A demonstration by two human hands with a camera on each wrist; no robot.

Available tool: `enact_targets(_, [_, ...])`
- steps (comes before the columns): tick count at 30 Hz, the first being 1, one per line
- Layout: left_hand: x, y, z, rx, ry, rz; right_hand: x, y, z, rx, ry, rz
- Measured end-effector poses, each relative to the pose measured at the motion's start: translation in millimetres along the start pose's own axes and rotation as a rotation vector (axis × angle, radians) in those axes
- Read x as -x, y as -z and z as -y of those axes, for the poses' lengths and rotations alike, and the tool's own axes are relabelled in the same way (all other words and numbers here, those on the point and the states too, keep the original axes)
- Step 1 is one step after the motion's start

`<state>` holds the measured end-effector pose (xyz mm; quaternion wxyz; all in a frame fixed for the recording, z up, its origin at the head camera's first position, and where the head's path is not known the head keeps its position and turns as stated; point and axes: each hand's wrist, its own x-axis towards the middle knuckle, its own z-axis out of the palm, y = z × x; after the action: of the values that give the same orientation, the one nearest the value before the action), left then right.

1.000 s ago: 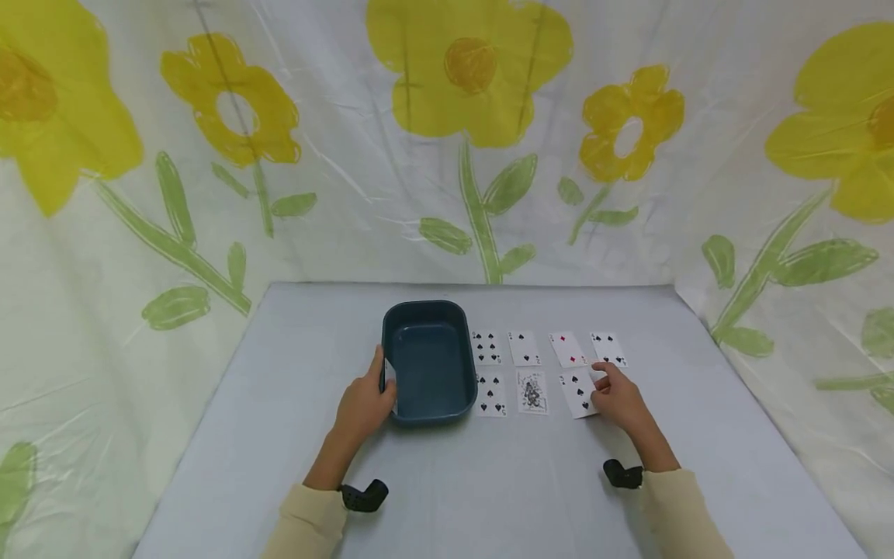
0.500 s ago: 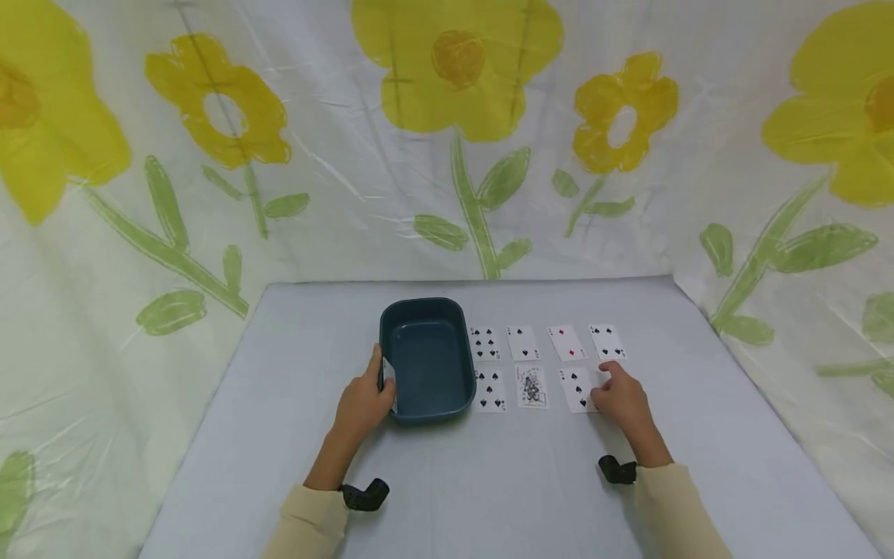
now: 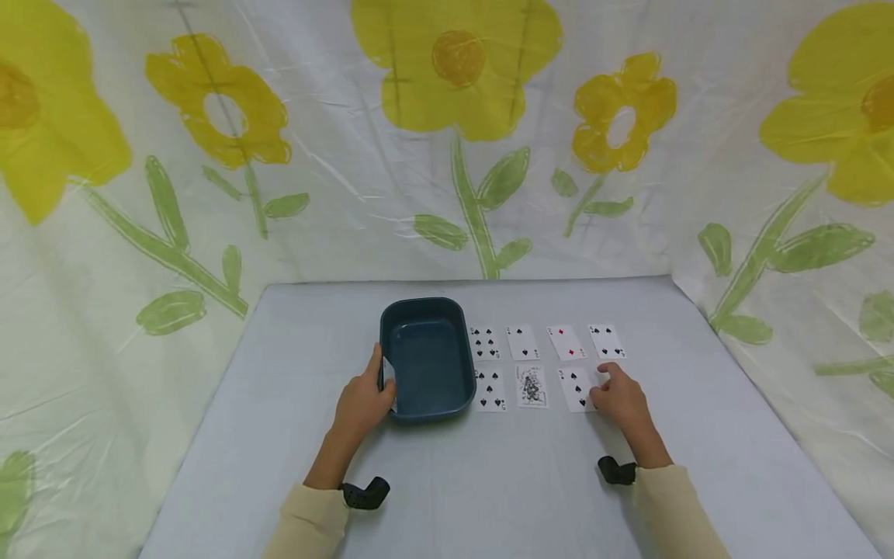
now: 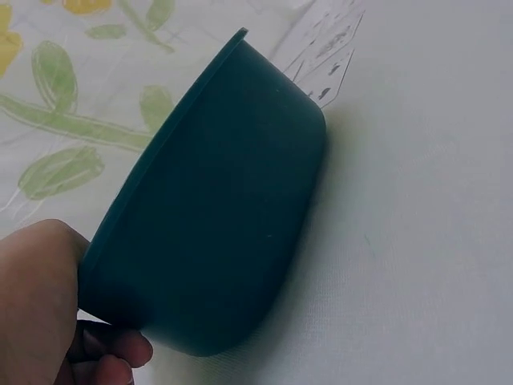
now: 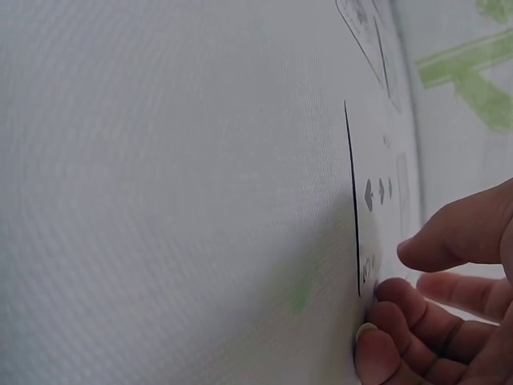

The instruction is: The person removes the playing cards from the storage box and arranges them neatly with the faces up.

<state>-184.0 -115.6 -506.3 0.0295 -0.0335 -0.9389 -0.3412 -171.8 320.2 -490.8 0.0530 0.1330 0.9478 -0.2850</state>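
Observation:
My left hand (image 3: 363, 401) grips the left wall of a dark teal plastic basin (image 3: 469, 388), thumb over the rim and fingers outside. A white card (image 3: 389, 374) lies under that thumb, against the basin's inner side. The left wrist view shows the basin's outer wall (image 4: 216, 192), with the fingers curled beneath its rim. Over to the right, my right hand (image 3: 621, 400) is at the right edge of a three of spades (image 3: 574, 388). In the right wrist view its curled fingers (image 5: 393, 321) rest at the card's edge, and the thumb is apart from them.
Beside the basin, a back row holds a six of spades (image 3: 485, 343), two of spades (image 3: 522, 342), two of diamonds (image 3: 566, 342) and four of spades (image 3: 608, 341). A five of spades (image 3: 490, 390) and a joker (image 3: 532, 387) lie in front. A flowered sheet (image 3: 349, 233) hangs behind.
The three of spades has turned slightly straighter, with the right hand still at its edge. The left hand keeps its grip on the basin. The head view has shifted a little.

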Motion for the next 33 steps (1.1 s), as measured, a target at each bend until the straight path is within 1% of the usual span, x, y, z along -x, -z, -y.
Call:
enact_targets(4, [0.3,-0.5,-0.3,0.005,-0.006,-0.008,0.1,-1.0,-1.5,-0.003,0.007,-0.004])
enact_targets(8, [0.6,-1.4,1.6,0.019,-0.028,-0.009,1.2,-2.6,-0.7,-0.013,0.011,-0.015])
enact_targets(11, [1.0,-2.5,3.5,0.028,-0.041,-0.019,3.8,-4.8,5.4,-0.041,0.033,-0.033])
enact_targets(13, [1.0,-3.2,4.0,0.024,-0.045,-0.028,5.2,-6.8,13.6,-0.071,0.066,-0.044])
enact_targets(15, [1.2,-3.1,3.3,0.022,-0.040,-0.033,5.3,-10.5,24.8,-0.094,0.122,-0.075])
enact_targets(17, [1.2,-2.5,2.1,0.023,-0.034,-0.033,5.1,-16.1,39.6,-0.120,0.197,-0.120])
enact_targets(20, [1.8,-0.5,2.0,0.030,-0.020,-0.033,6.4,-28.8,69.2,-0.203,0.378,-0.199])
enact_targets(22, [2.0,0.0,3.4,0.035,-0.005,-0.035,9.5,-38.9,92.2,-0.282,0.505,-0.210])
enact_targets(24, [2.3,-0.5,4.9,0.043,0.016,-0.036,13.0,-49.7,114.5,-0.354,0.625,-0.174])
enact_targets(26, [2.3,-1.5,5.2,0.053,0.031,-0.037,16.6,-60.4,135.5,-0.409,0.706,-0.103])
enact_targets(28, [1.9,-3.4,5.3,0.061,0.034,-0.042,20.4,-70.0,153.6,-0.439,0.772,-0.014])
enact_targets(30, [1.9,-5.6,4.5,0.068,0.033,-0.042,22.7,-79.5,167.0,-0.446,0.807,0.061])
enact_targets(33, [2.8,-9.0,3.6,0.077,0.035,-0.039,26.7,-91.8,180.0,-0.416,0.800,0.155])
